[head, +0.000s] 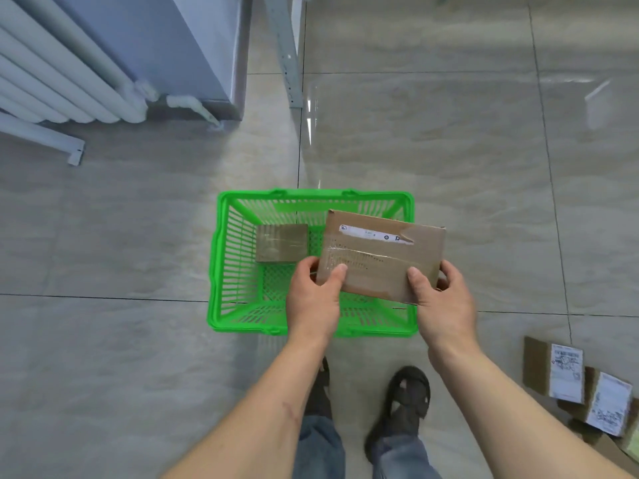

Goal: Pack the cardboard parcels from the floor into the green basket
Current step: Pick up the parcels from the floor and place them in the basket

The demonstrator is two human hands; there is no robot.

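I'm pinching the flat parcel [380, 257] with left hand [313, 299] and right hand [444, 302]; tilting, it risks catching the green basket [221, 257] rim below my right hand.

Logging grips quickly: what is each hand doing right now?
Left hand: grips the near left corner of the flat brown cardboard parcel.
Right hand: grips the same parcel's near right corner.

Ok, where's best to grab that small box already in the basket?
Probably from above, pinching its two long sides: the small box lies flat on the basket floor near the far left corner, top face bare, with open room on its near side.
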